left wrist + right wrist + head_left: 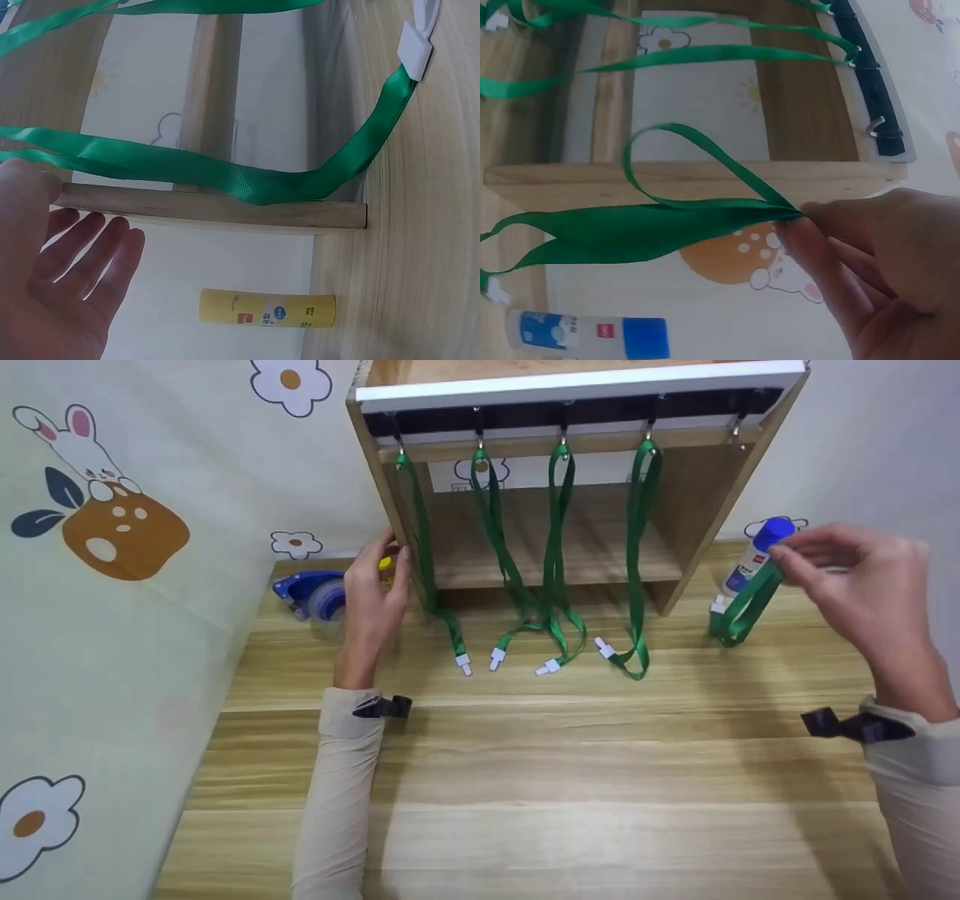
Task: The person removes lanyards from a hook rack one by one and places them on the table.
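My right hand [870, 585] pinches a doubled green lanyard [750, 604] between thumb and fingers, right of the wooden shelf [694, 521]. Its loop stands out in the right wrist view, and its white clip [718, 605] hangs at the lower end. With fingers loosely extended, my left hand [371, 592] is at the shelf's left side panel [217, 208]; the thumb lies along the panel's front edge and the fingers are on its outer side. Several green lanyards [637, 532] hang from metal hooks on a black strip [525, 420]; the rightmost hook [736, 433] carries none.
A blue tape dispenser [307, 592] stands left of the shelf, beside a yellow glue stick [266, 308]. Behind the right hand is a white glue stick with a blue cap [772, 532]. White clips of the hanging lanyards rest on the wooden table [525, 780]. Patterned cloth [150, 660] covers the wall.
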{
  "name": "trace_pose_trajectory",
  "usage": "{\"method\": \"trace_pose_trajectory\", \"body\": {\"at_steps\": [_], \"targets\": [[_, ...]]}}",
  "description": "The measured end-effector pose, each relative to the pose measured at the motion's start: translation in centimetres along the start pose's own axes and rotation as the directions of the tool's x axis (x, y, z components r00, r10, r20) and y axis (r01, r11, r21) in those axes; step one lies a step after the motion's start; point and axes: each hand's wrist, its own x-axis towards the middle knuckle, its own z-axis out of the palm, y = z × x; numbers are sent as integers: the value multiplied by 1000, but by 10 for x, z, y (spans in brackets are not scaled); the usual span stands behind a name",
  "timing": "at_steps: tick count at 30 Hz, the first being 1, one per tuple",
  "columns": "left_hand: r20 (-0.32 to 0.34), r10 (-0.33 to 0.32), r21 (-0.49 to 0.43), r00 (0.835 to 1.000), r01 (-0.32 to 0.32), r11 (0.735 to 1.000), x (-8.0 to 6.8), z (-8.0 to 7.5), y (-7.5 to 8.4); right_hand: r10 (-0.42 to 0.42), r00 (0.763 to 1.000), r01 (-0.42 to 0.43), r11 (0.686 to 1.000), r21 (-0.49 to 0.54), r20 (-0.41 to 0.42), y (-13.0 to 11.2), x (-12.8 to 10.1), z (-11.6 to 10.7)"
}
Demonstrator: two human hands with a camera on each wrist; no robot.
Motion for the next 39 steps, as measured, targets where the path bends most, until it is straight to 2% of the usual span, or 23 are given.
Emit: {"method": "trace_pose_trajectory", "body": {"at_steps": [4, 8, 12, 15, 18, 22, 25, 31, 39], "targets": [[-3, 14, 5, 1000, -14, 1000, 0, 1, -1, -13, 988, 8, 999, 31, 155, 9, -12, 5], [-6, 33, 2, 999, -33, 999, 0, 1, -2, 1, 955, -6, 1000, 16, 298, 21, -15, 10], [-8, 37, 1, 999, -37, 999, 2, -1, -2, 39, 909, -48, 999, 10, 414, 36, -2, 24], [-2, 31, -1, 1000, -31, 1000, 2, -2, -2, 51, 891, -71, 997, 27, 450, 52, 12, 45], [8, 18, -5, 1000, -18, 1000, 2, -3, -2, 48, 883, -89, 994, 68, 467, 72, 22, 70], [21, -1, -12, 1000, 1, 1000, -1, -3, -1, 17, 880, -67, 994, 90, 474, 92, 25, 96], [30, -10, -21, 999, 11, 1000, -1, -3, 1, 11, 881, -43, 997, 58, 473, 98, 23, 103], [33, -8, -29, 999, 9, 1000, 0, -2, 1, 53, 878, -59, 998, -3, 475, 100, 23, 107], [11, 19, 1, 1000, -19, 1000, -1, -1, -2, 13, 935, -3, 1000, -29, 354, 91, 15, 96]]}}
